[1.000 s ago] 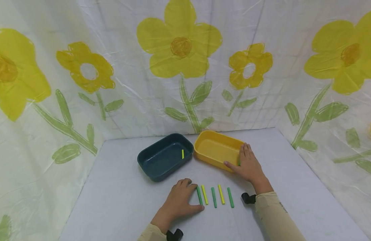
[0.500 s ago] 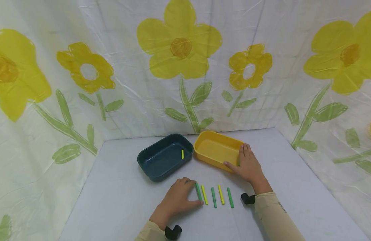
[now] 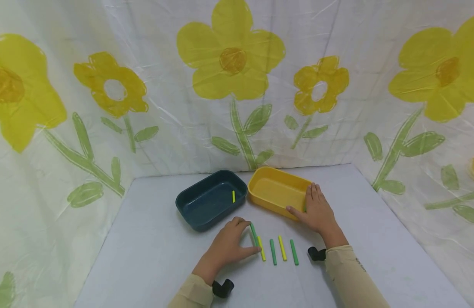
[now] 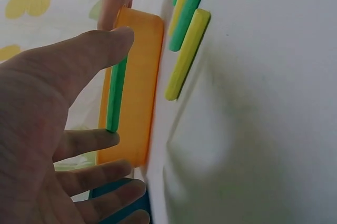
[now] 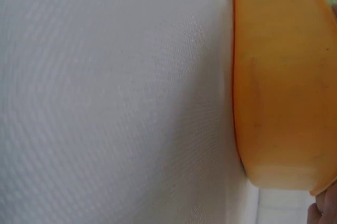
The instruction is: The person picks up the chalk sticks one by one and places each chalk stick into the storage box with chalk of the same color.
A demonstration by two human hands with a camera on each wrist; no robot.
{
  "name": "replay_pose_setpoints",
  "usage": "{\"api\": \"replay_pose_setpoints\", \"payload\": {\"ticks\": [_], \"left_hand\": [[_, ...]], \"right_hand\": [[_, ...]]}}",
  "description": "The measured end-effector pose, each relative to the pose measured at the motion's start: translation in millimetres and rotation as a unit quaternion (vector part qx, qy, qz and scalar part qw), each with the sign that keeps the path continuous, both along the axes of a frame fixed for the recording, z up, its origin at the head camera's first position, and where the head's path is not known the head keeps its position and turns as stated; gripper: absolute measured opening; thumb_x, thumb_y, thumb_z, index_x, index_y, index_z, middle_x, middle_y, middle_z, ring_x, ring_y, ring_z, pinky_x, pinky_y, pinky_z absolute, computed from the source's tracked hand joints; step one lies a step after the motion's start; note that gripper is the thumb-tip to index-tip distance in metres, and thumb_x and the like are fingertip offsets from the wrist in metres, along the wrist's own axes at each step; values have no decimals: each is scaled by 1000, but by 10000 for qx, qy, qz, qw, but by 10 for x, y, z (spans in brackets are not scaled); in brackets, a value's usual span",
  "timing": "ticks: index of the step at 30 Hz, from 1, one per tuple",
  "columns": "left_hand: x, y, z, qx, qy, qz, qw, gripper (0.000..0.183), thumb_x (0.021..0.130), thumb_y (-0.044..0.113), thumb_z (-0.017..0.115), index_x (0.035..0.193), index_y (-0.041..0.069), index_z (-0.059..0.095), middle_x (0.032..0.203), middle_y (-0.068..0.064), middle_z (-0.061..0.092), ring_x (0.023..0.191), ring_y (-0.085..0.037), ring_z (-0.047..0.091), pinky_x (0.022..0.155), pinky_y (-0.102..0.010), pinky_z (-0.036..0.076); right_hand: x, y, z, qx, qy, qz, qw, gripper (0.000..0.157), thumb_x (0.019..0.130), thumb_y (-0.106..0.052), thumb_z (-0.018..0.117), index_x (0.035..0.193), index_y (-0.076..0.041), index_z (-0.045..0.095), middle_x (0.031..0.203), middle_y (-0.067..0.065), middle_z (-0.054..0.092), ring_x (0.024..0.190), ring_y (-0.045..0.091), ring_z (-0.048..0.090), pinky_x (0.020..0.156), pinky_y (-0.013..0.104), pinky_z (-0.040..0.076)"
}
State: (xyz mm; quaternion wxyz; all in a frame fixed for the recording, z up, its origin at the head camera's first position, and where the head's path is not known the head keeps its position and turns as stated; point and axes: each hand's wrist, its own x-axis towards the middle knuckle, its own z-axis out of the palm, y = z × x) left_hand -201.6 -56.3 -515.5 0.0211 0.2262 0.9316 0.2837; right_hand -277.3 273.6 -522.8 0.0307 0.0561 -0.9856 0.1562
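My left hand (image 3: 229,244) pinches a green stick (image 3: 254,233) by its two ends, between thumb and index finger. In the left wrist view the stick is raised off the table, and the other fingers spread loosely below it. My right hand (image 3: 319,211) rests with straight fingers on the right end of the yellow box (image 3: 275,207), its thumb over the front rim. A bit of green (image 3: 305,209) shows inside that box beside the hand. Right of the left hand, yellow sticks (image 3: 282,248) and green sticks (image 3: 294,252) lie in a row.
A dark teal box (image 3: 206,224) stands left of the yellow box, with a yellow stick (image 3: 233,196) inside. Both boxes stand towards the back of the white-covered table (image 3: 144,256). A flower-printed curtain (image 3: 164,128) encloses the back and sides.
My left hand has lifted the green stick from the left end of the row and moved it slightly towards the boxes. My right hand has stayed on the yellow box.
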Motion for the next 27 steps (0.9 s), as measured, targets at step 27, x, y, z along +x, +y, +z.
{"api": "replay_pose_setpoints", "payload": {"ticks": [27], "left_hand": [[-156, 177, 219, 211, 120, -150, 9996, 80, 88, 63, 79, 147, 11, 62, 142, -5, 62, 129, -21, 60, 112, -46, 52]], "right_hand": [[8, -14, -19, -108, 136, -26, 9998, 128, 94, -83, 49, 163, 15, 7, 174, 34, 5, 164, 48, 5, 131, 63, 17]]}}
